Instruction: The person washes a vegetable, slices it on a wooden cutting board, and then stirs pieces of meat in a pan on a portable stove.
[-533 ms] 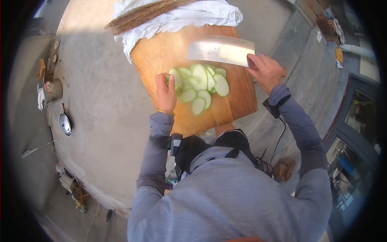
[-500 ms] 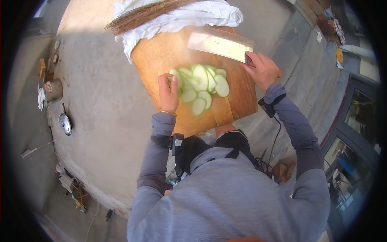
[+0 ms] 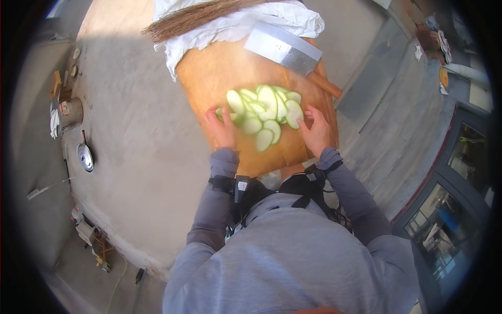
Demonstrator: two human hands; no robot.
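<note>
From here they're seemingly gathering: green-rimmed vegetable slices point(image 3: 266, 102) are lying mid cutting board point(image 3: 209, 68), cleaver point(image 3: 282, 49) resting toward its far right. Right hand point(image 3: 315, 133) is sitting loosely spread; left hand point(image 3: 223, 129) is cupping, can't tell if pinching. Next move's probably calling for gentle scooping.

Sliced vegetable point(image 3: 267, 103) lies on the cutting board point(image 3: 209, 73), between the person's left hand point(image 3: 222, 130) and right hand point(image 3: 317, 134). Beyond, toward the far right corner, rests the cleaver point(image 3: 285, 49). A cloth point(image 3: 230, 32) runs behind, twig bundle point(image 3: 201, 18) on top. Well off left there's a pan point(image 3: 84, 157).
</note>
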